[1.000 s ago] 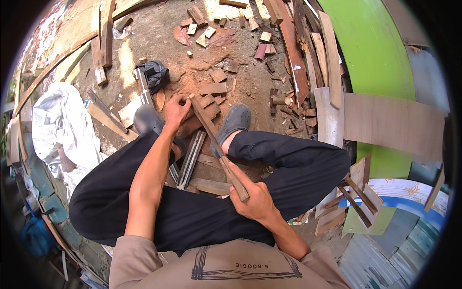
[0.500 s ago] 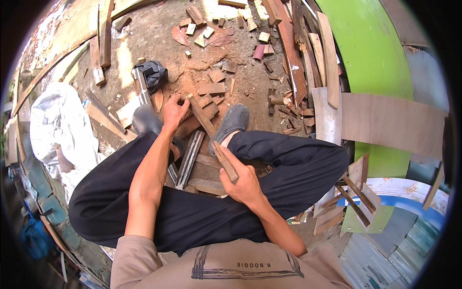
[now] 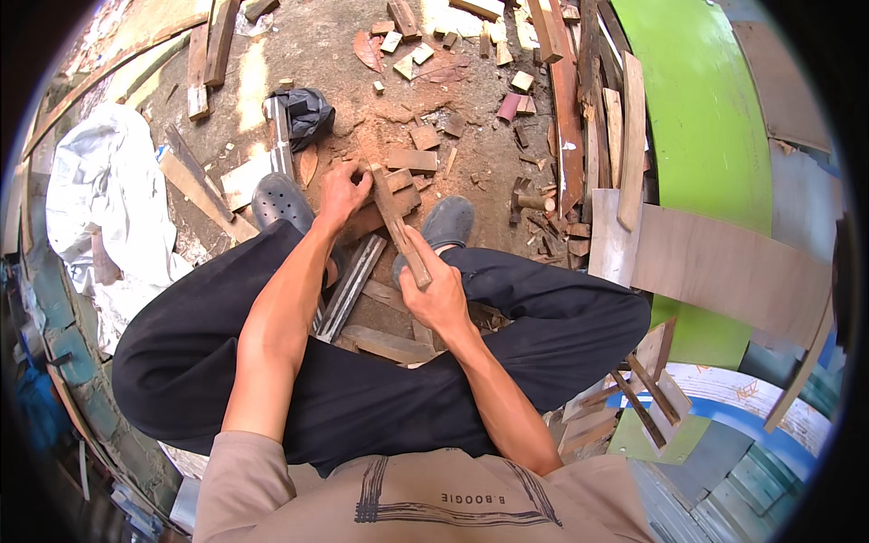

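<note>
My right hand [image 3: 436,291] is wrapped round the near end of a narrow wooden stick [image 3: 391,213], which slants away from me to the left. Beside the stick's far end, my left hand [image 3: 344,194] has its fingers curled and thumb and forefinger pinched together; anything between them is too small or hidden to make out. Under and beside the hands lie brown wood blocks [image 3: 364,222], partly covered by the stick and my left hand. A grey-striped metal bar [image 3: 353,288] lies between my legs, close to the blocks.
Wood offcuts [image 3: 412,161] and sawdust [image 3: 362,136] spread over the ground ahead. Dark clogs [image 3: 282,201] flank the blocks. A black plastic bag [image 3: 308,116] sits beyond my left foot, and white cloth [image 3: 109,199] lies at left. Long boards [image 3: 561,118] and a green panel [image 3: 701,118] stand at right.
The stick's near end has swung away from me and left with my right hand. My left hand stays by its far end. The whole view has shifted slightly.
</note>
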A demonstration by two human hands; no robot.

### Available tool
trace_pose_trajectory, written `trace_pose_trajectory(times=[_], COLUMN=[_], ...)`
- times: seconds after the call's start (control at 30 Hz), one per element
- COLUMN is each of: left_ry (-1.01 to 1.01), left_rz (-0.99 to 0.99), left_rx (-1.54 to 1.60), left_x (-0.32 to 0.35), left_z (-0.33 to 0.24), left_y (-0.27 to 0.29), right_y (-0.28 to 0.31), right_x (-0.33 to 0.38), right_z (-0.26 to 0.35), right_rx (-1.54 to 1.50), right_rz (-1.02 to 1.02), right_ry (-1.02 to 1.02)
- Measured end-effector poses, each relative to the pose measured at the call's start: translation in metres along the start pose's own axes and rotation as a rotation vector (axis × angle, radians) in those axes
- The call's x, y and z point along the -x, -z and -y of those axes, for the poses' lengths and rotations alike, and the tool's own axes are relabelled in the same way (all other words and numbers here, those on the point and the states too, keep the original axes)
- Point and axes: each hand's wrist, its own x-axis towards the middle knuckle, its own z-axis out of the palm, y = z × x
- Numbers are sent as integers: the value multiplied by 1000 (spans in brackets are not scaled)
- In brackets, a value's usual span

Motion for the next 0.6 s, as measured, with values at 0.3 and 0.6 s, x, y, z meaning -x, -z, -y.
trace_pose_trajectory(times=[0.3,0.6], left_ry=[-15,36], left_rz=[27,41], left_rx=[78,51], left_x=[3,8], left_z=[-2,2], left_y=[-1,4], right_y=[-3,7], right_x=[-3,32], right_z=[6,-12], right_rx=[53,25], right_rz=[-18,-95], right_ry=[35,244])
